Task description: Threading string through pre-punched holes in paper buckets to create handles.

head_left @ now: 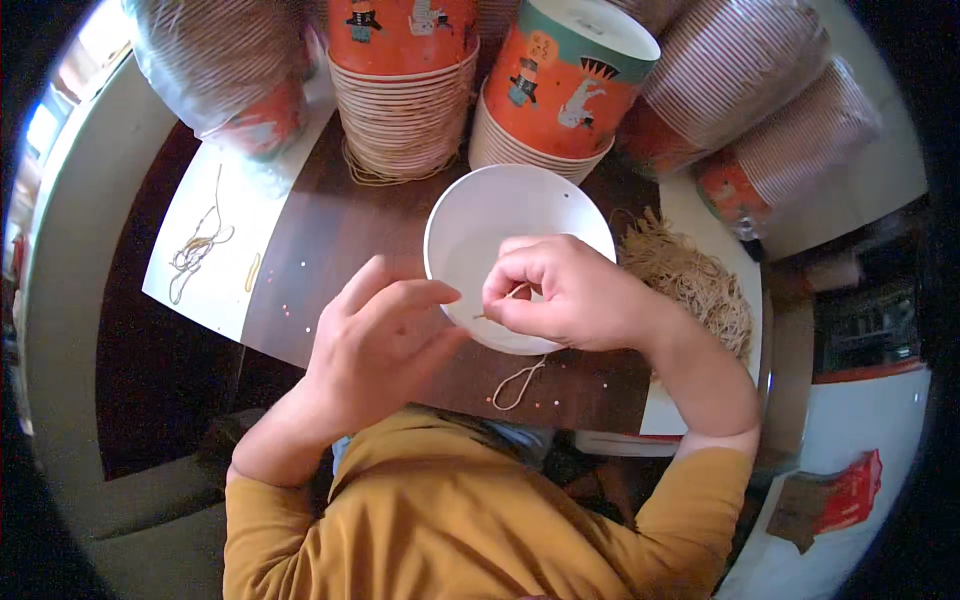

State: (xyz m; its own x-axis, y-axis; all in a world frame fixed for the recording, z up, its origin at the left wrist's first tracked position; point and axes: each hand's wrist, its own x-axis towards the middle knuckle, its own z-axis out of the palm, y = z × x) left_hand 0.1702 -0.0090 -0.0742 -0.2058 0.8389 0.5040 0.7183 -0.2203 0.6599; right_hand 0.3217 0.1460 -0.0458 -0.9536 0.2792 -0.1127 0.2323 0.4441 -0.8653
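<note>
One dark-brown counter (350,225) with white areas (215,308) toward both ends fills most of the view, its edges bowed by the wide lens. Around it, a pale panel stands at the left near a bright opening, and a white surface (860,430) sits low at the right. One person in a mustard top (480,510) faces the counter. Five main stacks of red-orange paper tubs line the back: two unwrapped (405,115), three in clear plastic (740,75), with others cut off behind. One white-lined tub (470,220) rests open before them, its inside showing. One heap of tan strings (690,285) lies to its right. Two bare hands meet over the tub: the right hand (550,290) holds a thin cord (519,291) in a closed thumb-and-finger grip above the opening; the left hand (375,335) has its grip wide, fingertips near the rim. One red-and-brown packet (850,490) lies at lower right. One tangled string (195,252) lies far left, one cord loop (518,387) by the tub's near side, and several tiny specks dot the wood.
</note>
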